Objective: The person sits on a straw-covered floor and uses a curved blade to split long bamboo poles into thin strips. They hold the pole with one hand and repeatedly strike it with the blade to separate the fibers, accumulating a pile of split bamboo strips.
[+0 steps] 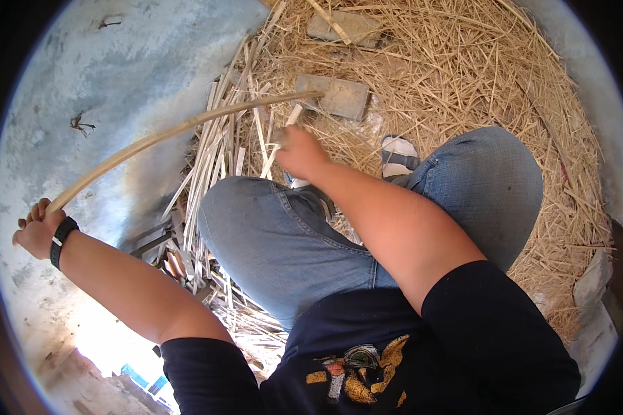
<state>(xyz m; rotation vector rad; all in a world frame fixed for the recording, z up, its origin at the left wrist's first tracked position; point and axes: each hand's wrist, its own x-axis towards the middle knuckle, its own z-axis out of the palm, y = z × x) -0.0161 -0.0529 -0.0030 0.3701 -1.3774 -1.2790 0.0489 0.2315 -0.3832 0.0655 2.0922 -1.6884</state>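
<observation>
A long, curved bamboo strip [142,143] runs from the far left to the brick in the upper middle. My left hand [40,232], with a black band at its wrist, is closed around the strip's left end, close to the wall. In front of my left knee, my right hand [301,152] is closed, just below the strip's other end. A short pale piece [294,115] sticks out above its fingers; its kind is hard to tell, as the fingers are blurred and partly cover it.
Loose shavings and straw-like strips [457,76] cover the ground ahead and to the right. Pale split strips [218,135] lie heaped beside my left knee. One brick [349,98] lies in front of my feet, another brick [353,29] beyond it. A bluish wall [124,76] rises at left.
</observation>
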